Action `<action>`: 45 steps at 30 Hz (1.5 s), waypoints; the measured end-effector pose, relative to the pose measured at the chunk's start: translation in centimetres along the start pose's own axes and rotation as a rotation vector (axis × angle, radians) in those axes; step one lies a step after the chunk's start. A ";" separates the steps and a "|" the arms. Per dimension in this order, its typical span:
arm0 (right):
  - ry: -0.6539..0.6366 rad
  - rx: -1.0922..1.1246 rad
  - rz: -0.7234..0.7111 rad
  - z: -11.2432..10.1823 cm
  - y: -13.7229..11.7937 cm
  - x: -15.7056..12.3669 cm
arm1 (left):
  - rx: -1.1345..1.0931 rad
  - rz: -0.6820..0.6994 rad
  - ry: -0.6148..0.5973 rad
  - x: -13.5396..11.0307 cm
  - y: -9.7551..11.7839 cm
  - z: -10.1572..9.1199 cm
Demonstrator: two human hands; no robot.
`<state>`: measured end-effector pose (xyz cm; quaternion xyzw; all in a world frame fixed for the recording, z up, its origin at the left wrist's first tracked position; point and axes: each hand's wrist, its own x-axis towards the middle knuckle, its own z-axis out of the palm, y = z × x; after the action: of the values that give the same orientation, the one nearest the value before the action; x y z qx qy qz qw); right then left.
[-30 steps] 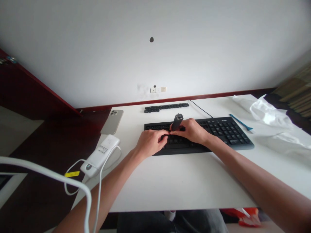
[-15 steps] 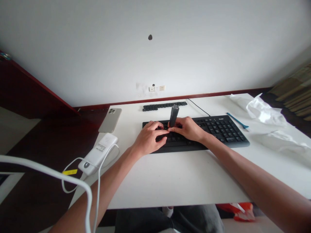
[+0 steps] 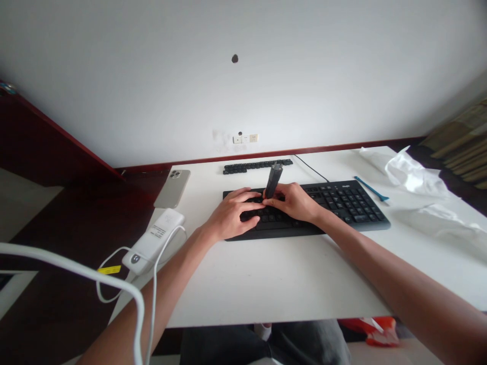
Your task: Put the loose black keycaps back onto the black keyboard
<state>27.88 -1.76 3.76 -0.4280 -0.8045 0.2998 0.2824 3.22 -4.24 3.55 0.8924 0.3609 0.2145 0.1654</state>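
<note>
The black keyboard [image 3: 342,203] lies across the white desk, its middle-left part covered by both hands. My right hand [image 3: 294,202] is closed, with thumb and fingers pinched round the lower part of a black stick-shaped tool [image 3: 273,181]. This tool stands nearly upright over the keys, leaning a little to the right at the top; its lower tip is hidden by fingers. On the keyboard's left part rests my left hand [image 3: 234,214], fingers stretched out and apart. Its index fingertip reaches the foot of the tool. Behind the keyboard lie rows of loose black keycaps [image 3: 258,166].
A phone [image 3: 173,188] lies at the desk's left edge, with a white power bank [image 3: 154,241] and white cable [image 3: 155,294] nearer me. On the right are a blue brush [image 3: 372,190] and crumpled white plastic bags [image 3: 414,172]. The desk [image 3: 274,284] meets the wall behind.
The tool's top has tipped slightly to the right. My left hand has shifted a little left, its fingers straighter. My right hand keeps its pinch in the same place.
</note>
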 end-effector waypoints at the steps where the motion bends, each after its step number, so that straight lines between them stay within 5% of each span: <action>1: 0.003 -0.006 0.003 0.0 -0.1 0.0 | -0.002 0.002 -0.015 0.0 0.0 0.0; 20: 0.031 -0.025 0.019 0.1 -0.8 0.1 | 0.004 0.004 -0.077 0.0 -0.1 -0.1; 45: 0.058 0.127 0.065 -1.6 -1.0 -0.6 | 0.009 -0.021 0.123 0.1 0.8 0.9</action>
<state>28.75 -2.31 5.42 -0.4436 -0.7610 0.3466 0.3224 4.21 -4.85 3.23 0.8744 0.3809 0.2654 0.1411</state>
